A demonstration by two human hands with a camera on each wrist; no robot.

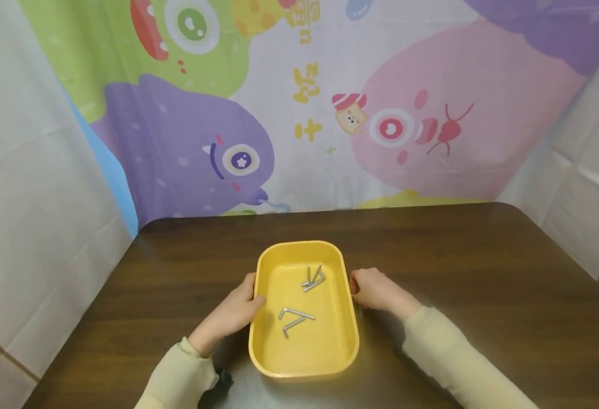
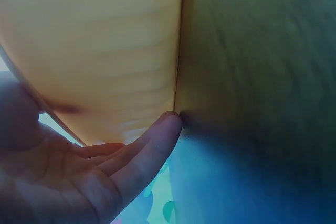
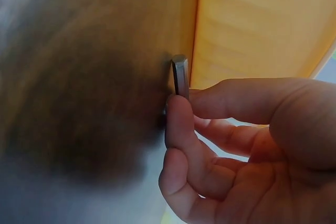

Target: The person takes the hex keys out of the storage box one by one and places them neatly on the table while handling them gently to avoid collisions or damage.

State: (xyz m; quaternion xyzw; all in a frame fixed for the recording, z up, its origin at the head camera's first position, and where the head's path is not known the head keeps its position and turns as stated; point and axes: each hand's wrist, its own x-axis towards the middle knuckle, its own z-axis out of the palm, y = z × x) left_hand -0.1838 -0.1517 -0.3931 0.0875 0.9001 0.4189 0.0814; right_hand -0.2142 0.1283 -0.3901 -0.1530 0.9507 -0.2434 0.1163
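A yellow plastic tray (image 1: pixel 322 352) stands on the table, with several silver L-shaped hex keys (image 1: pixel 299 313) lying inside in two loose groups. My left hand (image 1: pixel 234 311) grips its left side, thumb over the rim and fingers against the outer wall; in the left wrist view a fingertip reaches the wall's bottom edge. Beside the right wall, my right hand (image 1: pixel 378 291) pinches another hex key (image 3: pixel 180 74) between thumb and forefinger, close to the tabletop. Only one end of that key shows past the fingertips in the right wrist view.
The dark wooden table (image 1: pixel 457 255) extends around the tray. A cartoon-printed curtain (image 1: pixel 309 170) hangs along its back edge, and pale panels flank both sides. A small black object (image 1: pixel 222 383) lies beside the left sleeve near the front.
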